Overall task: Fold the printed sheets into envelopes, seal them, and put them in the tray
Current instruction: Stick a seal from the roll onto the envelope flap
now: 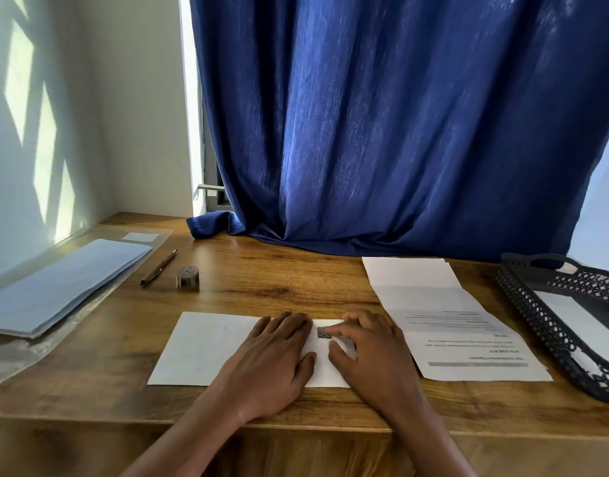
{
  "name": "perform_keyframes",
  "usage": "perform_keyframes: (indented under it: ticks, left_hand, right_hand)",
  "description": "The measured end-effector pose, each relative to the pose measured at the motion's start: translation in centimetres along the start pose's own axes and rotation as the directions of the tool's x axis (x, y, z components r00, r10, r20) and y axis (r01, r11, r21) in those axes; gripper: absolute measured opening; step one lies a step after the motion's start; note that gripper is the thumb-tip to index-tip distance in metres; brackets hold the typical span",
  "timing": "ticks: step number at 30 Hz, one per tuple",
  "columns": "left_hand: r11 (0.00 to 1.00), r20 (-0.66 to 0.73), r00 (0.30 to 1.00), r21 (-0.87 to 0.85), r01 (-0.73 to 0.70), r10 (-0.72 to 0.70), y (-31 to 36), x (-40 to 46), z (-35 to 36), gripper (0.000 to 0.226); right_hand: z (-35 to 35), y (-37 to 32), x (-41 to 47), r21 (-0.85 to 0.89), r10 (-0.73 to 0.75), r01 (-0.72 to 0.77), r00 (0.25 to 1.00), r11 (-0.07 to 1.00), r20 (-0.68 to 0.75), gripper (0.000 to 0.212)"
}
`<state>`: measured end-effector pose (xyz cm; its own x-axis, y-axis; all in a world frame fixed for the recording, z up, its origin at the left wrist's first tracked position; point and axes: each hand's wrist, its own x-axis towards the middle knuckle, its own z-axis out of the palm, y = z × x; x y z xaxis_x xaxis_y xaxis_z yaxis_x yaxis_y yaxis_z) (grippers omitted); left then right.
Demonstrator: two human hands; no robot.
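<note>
Right hand (368, 346) presses a small sticker (323, 332) onto the envelope (206, 349) with an extended fingertip, apparently sealing it. Left hand (275, 352) lies flat just beside, fingers straight, gripping nothing, probably pinning the envelope still. Right of the hands, a creased printed sheet (447, 318) waits; further right, the black tray (523, 304). Beyond the hands to the left: sticker roll (188, 277), pen (158, 267), blank envelope stack (62, 287).

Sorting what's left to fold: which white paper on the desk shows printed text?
The creased sheet right of the hands, beside the tray. The envelope under the hands looks blank apart from its sticker.
</note>
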<state>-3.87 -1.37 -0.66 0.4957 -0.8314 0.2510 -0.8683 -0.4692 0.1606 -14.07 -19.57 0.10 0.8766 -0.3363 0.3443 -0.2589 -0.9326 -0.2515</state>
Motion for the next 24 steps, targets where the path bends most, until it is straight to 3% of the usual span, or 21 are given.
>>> perform_keyframes:
  ticks: [5,8,10,13,17,22,24]
  left_hand:
    - [0.996,-0.081,0.995,-0.076,0.055,-0.062,0.1,-0.3,0.0,0.076]
    - [0.987,-0.122,0.989,-0.146,0.068,-0.086,0.0,-0.4,-0.1,0.083]
    - [0.981,-0.147,0.985,-0.182,0.064,-0.091,0.0,-0.4,-0.1,0.088]
    - [0.976,-0.196,0.977,-0.216,0.037,-0.080,0.0,-0.4,-0.1,0.093]
    - [0.970,-0.234,0.970,-0.242,0.013,-0.071,-0.2,-0.5,-0.1,0.097]
    - [0.965,-0.237,0.969,-0.263,0.007,-0.072,0.0,-0.6,-0.2,0.102]
    - [0.963,-0.242,0.968,-0.269,-0.004,-0.064,0.1,-0.6,-0.6,0.105]
  right_hand:
    - [-0.1,0.2,0.1,0.062,-0.004,0.006,1.000,0.998,-0.030,0.047]
    - [-0.5,0.8,0.5,0.429,0.140,-0.080,0.984,0.900,-0.110,0.025]
    - [-0.9,1.1,0.9,0.581,0.224,-0.132,0.970,0.803,-0.090,0.026]
    - [-1.3,0.8,2.0,0.547,0.178,-0.115,0.982,0.829,-0.063,0.020]
    - [-1.9,-0.8,4.4,0.456,-0.030,-0.017,0.995,0.890,0.094,0.023]
    - [-1.8,-2.9,6.8,0.247,-0.135,0.060,0.944,0.967,0.302,0.032]
    - [-2.1,-3.6,7.9,0.218,-0.136,0.055,0.917,0.974,0.376,0.024]
